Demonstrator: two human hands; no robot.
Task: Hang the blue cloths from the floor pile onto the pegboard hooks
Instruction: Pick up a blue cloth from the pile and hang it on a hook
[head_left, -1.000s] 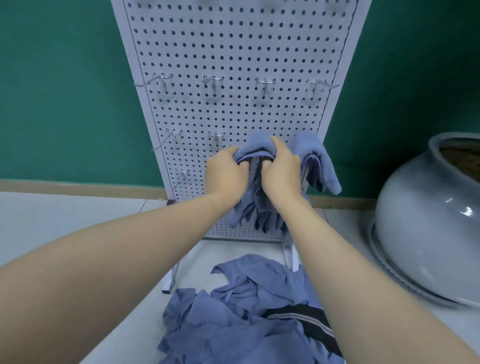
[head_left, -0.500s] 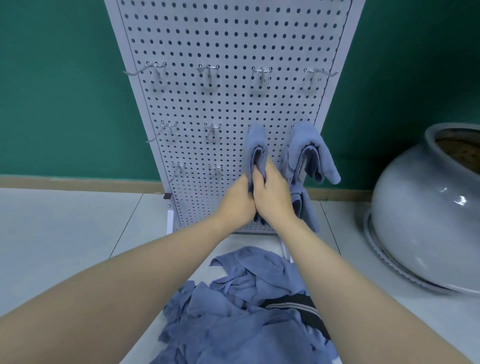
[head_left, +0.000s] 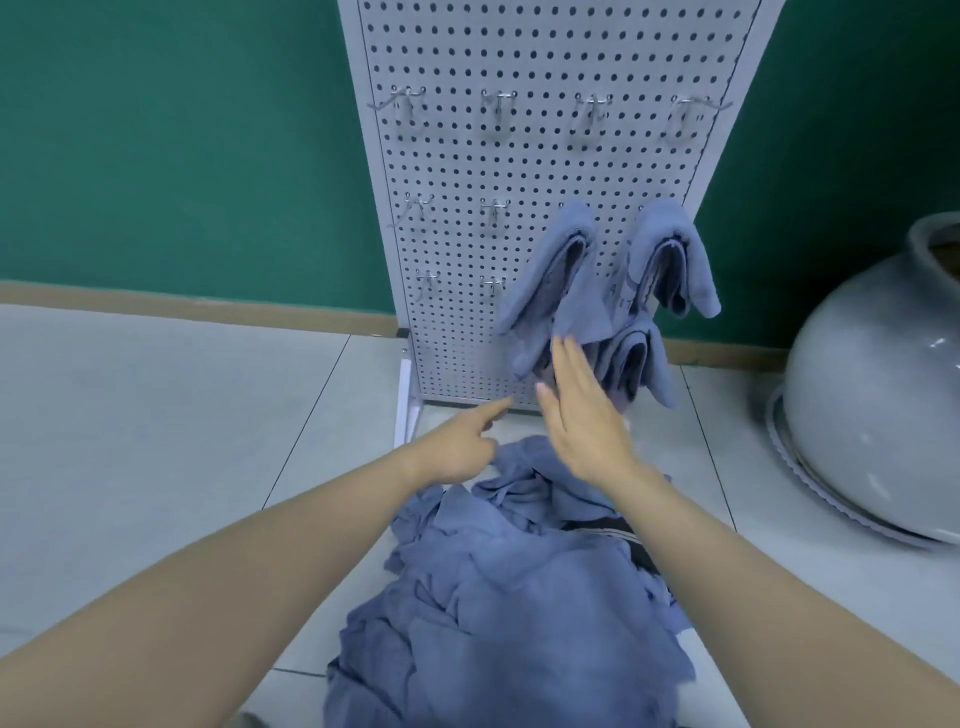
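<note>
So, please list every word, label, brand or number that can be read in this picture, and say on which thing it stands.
Nothing can be read for certain.
Upper right hung cloth: a small pale mark, perhaps letters, shows near its left edge, too blurred to read.
Pegboard, floor pile, grey pot, green wall: no text visible.

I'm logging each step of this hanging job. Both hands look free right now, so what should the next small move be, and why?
Probably lower the right hand to the floor pile and pinch one blue cloth. Both hands hold nothing, the left hand already hovers near the pile, three cloths hang on the pegboard, and several hooks are bare.
</note>
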